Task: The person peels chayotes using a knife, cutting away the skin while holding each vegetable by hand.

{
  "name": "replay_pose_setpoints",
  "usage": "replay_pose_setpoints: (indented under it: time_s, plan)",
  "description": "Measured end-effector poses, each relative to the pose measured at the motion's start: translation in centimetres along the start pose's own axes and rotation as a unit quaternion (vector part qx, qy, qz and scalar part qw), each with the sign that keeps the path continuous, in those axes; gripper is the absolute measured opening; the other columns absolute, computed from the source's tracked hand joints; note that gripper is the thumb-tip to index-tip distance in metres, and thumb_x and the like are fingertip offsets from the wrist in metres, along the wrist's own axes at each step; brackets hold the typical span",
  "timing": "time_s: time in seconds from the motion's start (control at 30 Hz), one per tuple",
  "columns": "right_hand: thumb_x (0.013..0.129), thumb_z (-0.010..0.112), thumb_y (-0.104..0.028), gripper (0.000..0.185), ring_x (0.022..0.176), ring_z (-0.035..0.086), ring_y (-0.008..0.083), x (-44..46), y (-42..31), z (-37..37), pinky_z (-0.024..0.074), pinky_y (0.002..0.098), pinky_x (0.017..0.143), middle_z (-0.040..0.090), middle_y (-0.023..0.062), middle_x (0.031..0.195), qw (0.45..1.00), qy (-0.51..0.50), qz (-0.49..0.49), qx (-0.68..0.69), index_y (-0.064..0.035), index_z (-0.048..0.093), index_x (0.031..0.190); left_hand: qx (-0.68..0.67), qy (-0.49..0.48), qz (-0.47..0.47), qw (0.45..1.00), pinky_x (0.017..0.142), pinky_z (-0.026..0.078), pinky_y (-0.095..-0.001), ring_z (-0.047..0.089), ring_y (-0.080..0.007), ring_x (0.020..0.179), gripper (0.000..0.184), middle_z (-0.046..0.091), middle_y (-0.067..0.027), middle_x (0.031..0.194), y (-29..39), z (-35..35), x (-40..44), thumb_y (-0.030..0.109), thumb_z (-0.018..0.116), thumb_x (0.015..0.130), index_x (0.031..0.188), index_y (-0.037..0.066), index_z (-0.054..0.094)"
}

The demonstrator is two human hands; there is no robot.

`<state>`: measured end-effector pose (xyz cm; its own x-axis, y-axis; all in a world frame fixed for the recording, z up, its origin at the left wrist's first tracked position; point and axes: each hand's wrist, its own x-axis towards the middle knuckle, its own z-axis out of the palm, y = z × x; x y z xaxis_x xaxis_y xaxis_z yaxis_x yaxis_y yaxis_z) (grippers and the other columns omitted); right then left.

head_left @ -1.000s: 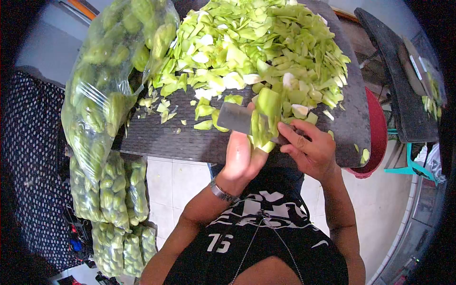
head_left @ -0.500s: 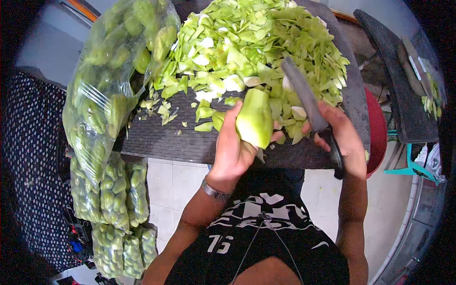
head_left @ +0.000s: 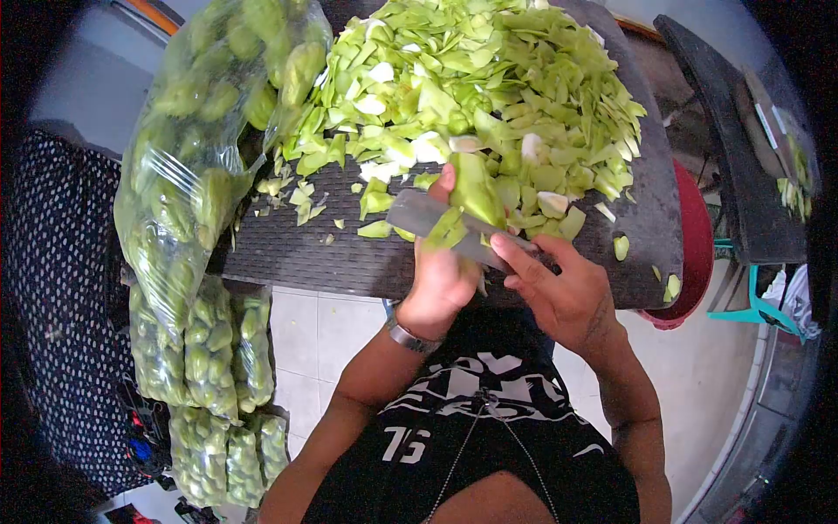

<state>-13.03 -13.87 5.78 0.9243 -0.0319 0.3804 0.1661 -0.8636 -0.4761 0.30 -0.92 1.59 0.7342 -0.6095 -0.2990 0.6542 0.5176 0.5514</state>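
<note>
In the left hand point(head_left: 443, 281), grips the green fruit point(head_left: 475, 188), likely to keep it still. In the right hand point(head_left: 563, 284), holds the knife point(head_left: 421, 212) across it.

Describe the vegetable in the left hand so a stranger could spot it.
Find the dark table heaped with green peelings. At its near edge, the left hand holds the vegetable by a knife. Unlike the thin peelings, it's one thick piece; unlike the bagged vegetables, it's unwrapped.
</note>
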Motion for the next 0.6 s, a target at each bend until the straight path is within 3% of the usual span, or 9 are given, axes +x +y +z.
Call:
replay_pose_setpoints:
  time_s: [0.13,0.23,0.33,0.43,0.53,0.6]
  plan:
    - [0.087,0.077,-0.029,0.056,0.08,0.071,0.0323,0.1,0.2,0.0,0.0603,0.0416,0.063,0.064,0.0131,0.101,1.0,0.009,-0.01,0.008,-0.032,0.062,0.141,-0.018,0.045,0.033,0.998,0.082,0.058,-0.0439,0.069,-0.0267,0.092,0.052,0.07,-0.0094,0.11,-0.6,0.4,-0.1,0.053,0.053,0.1,0.126,0.009,0.061]
    - [0.087,0.076,-0.028,0.055,0.08,0.071,0.0329,0.1,0.7,0.4,0.0601,0.0422,0.064,0.066,0.0136,0.101,0.999,0.03,-0.027,0.013,-0.028,0.063,0.14,-0.008,0.022,0.057,0.998,0.083,0.058,-0.0431,0.069,-0.027,0.093,0.05,0.07,-0.0121,0.111,-0.9,0.4,-0.8,0.05,0.051,0.102,0.128,0.008,0.059]
    - [0.088,0.076,-0.028,0.054,0.081,0.071,0.0334,0.5,1.6,-0.4,0.0601,0.0426,0.066,0.067,0.0145,0.102,0.999,0.019,-0.002,0.033,-0.025,0.063,0.14,-0.023,0.08,0.072,0.994,0.08,0.058,-0.0418,0.07,-0.0279,0.091,0.048,0.069,-0.0145,0.11,-1.2,1.3,-0.9,0.046,0.049,0.103,0.13,0.008,0.058]
    - [0.087,0.077,-0.027,0.055,0.081,0.071,0.0338,0.0,1.0,-0.7,0.0599,0.0428,0.066,0.067,0.0151,0.103,0.999,-0.003,-0.01,0.045,-0.0241,0.063,0.14,0.007,0.012,0.053,0.998,0.076,0.059,-0.0401,0.07,-0.0278,0.087,0.05,0.07,-0.0144,0.105,-1.0,1.1,-1.1,0.049,0.05,0.102,0.128,0.007,0.059]
    - [0.087,0.077,-0.02,0.049,0.085,0.072,0.0315,-0.3,0.2,-0.9,0.0586,0.0391,0.071,0.068,0.0158,0.106,0.998,-0.006,-0.026,0.053,-0.017,0.067,0.135,-0.021,-0.058,0.038,0.997,0.082,0.058,-0.0381,0.069,-0.0223,0.09,0.047,0.068,-0.0096,0.104,-0.5,0.8,-1.2,0.047,0.05,0.104,0.128,0.008,0.059]
    - [0.086,0.077,-0.02,0.05,0.085,0.072,0.0315,-0.2,0.2,-1.1,0.0587,0.0393,0.071,0.068,0.0158,0.106,0.998,-0.014,-0.03,0.056,-0.0172,0.067,0.135,0.026,-0.035,0.03,0.999,0.075,0.058,-0.0387,0.07,-0.0243,0.085,0.055,0.07,-0.0112,0.099,-0.3,1.1,-1.0,0.054,0.052,0.099,0.124,0.007,0.06]
